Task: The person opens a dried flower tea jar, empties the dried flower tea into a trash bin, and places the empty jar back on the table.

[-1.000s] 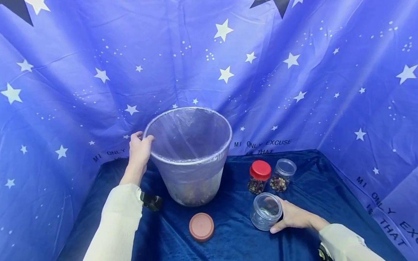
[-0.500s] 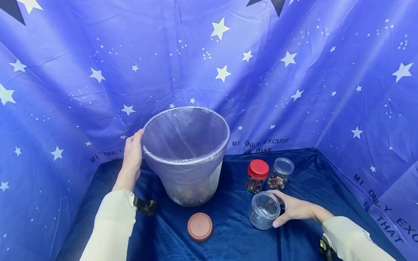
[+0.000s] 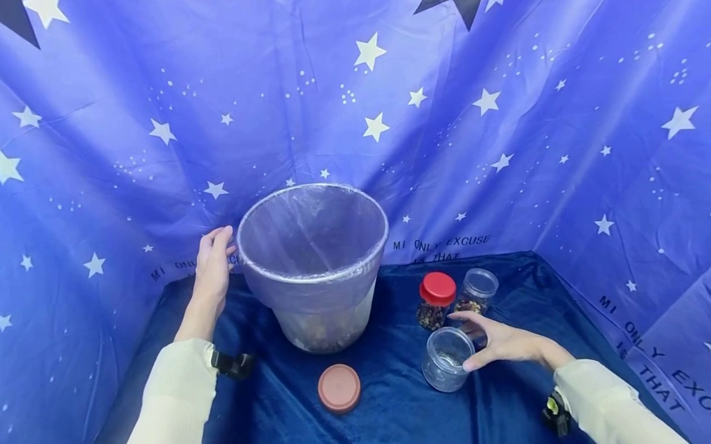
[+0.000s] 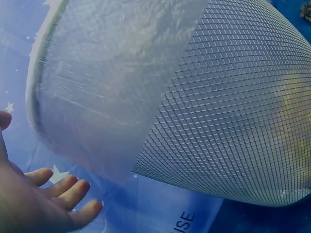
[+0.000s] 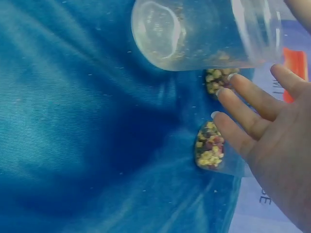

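Observation:
My left hand (image 3: 213, 271), fingers loosely spread, is just left of a wire-mesh waste bin (image 4: 228, 97) lined with a clear plastic bag (image 3: 311, 290). A gap shows between hand and rim in the left wrist view. An uncapped clear jar (image 3: 445, 364) with no visible contents stands on the cloth. Beside it is my right hand (image 3: 504, 344), its fingers (image 5: 243, 109) extended and apart from the jar wall. The thumb lies by the jar's rim; whether it touches is unclear. Behind stand a red-lidded jar (image 3: 434, 304) and another clear jar (image 3: 480, 283), both holding dried bits.
A round reddish-brown lid (image 3: 339, 388) lies in front of the bin. Dark blue cloth (image 3: 394, 419) covers the table. Star-printed blue fabric (image 3: 302, 85) hangs behind and at both sides. Something yellowish shows low inside the bin through the mesh.
My left hand has let go of the bin's rim and drawn away to the left. The right hand's fingers have loosened from the clear jar, which stays in place.

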`<state>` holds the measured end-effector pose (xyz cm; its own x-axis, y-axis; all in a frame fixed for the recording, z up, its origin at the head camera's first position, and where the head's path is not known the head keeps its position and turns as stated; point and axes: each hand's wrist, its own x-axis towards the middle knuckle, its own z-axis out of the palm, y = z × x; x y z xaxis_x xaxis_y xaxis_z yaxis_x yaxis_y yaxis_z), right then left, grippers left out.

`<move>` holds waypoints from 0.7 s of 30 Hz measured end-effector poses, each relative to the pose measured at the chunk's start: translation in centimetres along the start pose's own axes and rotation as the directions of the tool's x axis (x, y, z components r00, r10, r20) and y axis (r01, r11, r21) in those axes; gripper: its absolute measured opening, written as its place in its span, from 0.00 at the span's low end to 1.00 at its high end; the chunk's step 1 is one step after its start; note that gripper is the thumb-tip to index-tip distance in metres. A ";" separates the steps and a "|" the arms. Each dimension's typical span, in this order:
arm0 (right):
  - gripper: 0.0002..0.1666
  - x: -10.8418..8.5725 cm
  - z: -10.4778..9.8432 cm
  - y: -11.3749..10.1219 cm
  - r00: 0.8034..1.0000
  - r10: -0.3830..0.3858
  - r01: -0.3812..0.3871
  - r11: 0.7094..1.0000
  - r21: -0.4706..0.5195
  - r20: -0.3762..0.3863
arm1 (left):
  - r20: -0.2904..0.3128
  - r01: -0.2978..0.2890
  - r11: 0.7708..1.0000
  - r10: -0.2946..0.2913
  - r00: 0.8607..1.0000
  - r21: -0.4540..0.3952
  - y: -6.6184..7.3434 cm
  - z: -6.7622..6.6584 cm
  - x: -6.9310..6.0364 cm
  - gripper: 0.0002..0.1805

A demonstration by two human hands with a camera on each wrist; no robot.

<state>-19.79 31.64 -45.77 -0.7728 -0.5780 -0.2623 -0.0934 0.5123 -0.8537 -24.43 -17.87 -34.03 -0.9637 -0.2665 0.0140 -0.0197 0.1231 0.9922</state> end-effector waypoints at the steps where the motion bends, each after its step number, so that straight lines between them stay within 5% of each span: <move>1: 0.56 0.0 -0.1 -0.2 1.000 0.005 -0.005 1.000 -0.003 -0.007 | 0.002 -0.002 1.000 0.002 1.000 0.010 0.1 -0.1 -0.1 0.36; 7: 0.52 0.2 -0.9 -1.4 0.998 0.016 -0.017 0.999 -0.028 -0.056 | 0.008 -0.073 0.990 0.072 0.997 0.117 1.0 -0.4 -0.5 0.38; 11: 0.49 0.3 -1.4 -2.1 0.996 0.016 -0.021 0.999 -0.047 -0.092 | 0.030 -0.152 0.963 0.149 0.988 0.222 1.4 -0.4 -0.9 0.40; 21: 0.44 0.6 -2.2 -3.6 0.985 -0.003 -0.012 0.996 -0.089 -0.171 | 0.108 -0.372 0.828 0.361 0.926 0.421 2.6 1.1 -2.0 0.37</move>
<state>-21.30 30.81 -41.88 -0.8684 -0.4626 -0.1787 -0.1396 0.5737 -0.8071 -22.81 -15.91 -31.57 -0.9284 -0.0994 0.3580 0.2299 0.6032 0.7637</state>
